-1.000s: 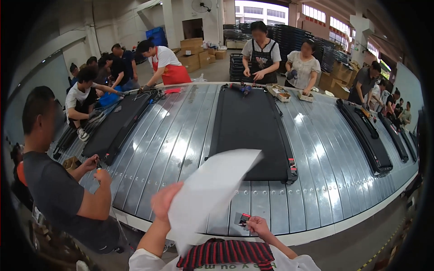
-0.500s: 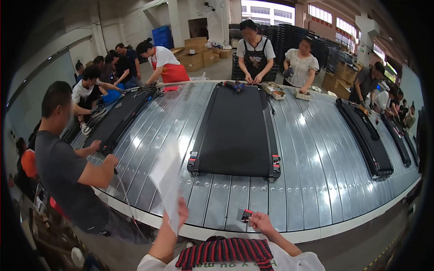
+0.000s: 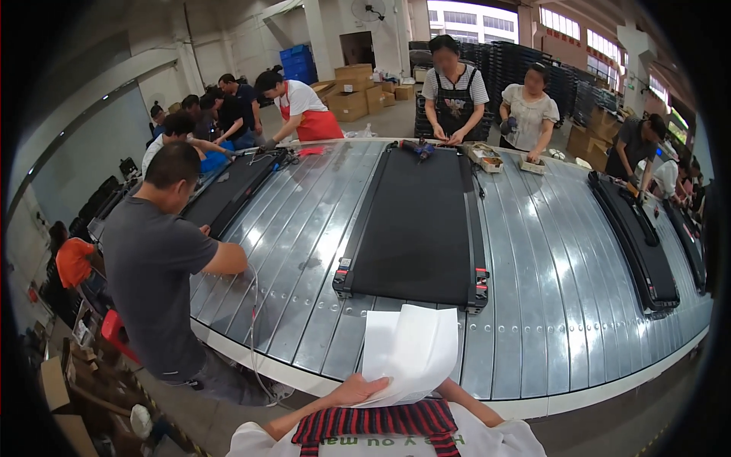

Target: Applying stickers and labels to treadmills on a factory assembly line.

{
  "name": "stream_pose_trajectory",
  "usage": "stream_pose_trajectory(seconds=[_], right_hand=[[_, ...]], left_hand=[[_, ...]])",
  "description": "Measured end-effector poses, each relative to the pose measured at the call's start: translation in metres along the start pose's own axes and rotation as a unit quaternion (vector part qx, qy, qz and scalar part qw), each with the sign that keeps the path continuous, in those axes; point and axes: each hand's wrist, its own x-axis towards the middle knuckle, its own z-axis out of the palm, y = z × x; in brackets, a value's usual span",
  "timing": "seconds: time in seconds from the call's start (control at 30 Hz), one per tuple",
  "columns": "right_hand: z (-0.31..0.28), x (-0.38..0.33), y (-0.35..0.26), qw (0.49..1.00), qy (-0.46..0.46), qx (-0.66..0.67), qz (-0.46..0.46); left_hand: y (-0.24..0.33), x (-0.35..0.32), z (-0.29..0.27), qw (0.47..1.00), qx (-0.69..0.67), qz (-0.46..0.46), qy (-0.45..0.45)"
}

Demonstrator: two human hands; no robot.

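My left hand (image 3: 358, 390) grips the lower left corner of a white sheet (image 3: 407, 350), which lies flat over the near edge of the silver slatted conveyor (image 3: 533, 305). My right forearm (image 3: 466, 400) runs up under the sheet, and the sheet hides that hand. A black treadmill (image 3: 417, 221) lies flat on the conveyor just beyond the sheet, its near end with two small red-marked corner caps. The red-and-black striped front of my clothing (image 3: 373, 423) shows at the bottom edge.
A person in a grey shirt (image 3: 152, 259) leans on the conveyor at my left, with a thin cable hanging by the edge. More black treadmills lie at left (image 3: 236, 183) and right (image 3: 636, 236). Several workers stand along the far side. Cardboard boxes (image 3: 358, 95) are stacked behind them.
The sheet has swung from edge-on at my left to flat in front of me. My right hand has gone out of sight beneath it. The treadmill has travelled nearer on the conveyor.
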Motion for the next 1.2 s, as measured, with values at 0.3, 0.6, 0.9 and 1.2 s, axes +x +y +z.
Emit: stream_pose_trajectory(seconds=[0.3, 0.6, 0.9, 1.2], right_hand=[[-0.004, -0.007, -0.006, 0.990, -0.092, 0.040, 0.094], [-0.015, 0.004, -0.025, 0.962, -0.190, 0.067, 0.183], [-0.044, -0.023, -0.010, 0.933, -0.222, 0.114, 0.259], [0.006, 0.025, -0.035, 0.936, -0.065, 0.222, 0.264]], left_hand=[[-0.016, 0.010, 0.017, 1.000, 0.027, 0.006, -0.001], [-0.024, 0.008, 0.027, 0.998, 0.001, 0.024, 0.051], [-0.018, -0.001, 0.028, 0.998, -0.046, -0.003, 0.033], [0.007, -0.008, 0.035, 0.997, -0.010, -0.022, 0.073]])
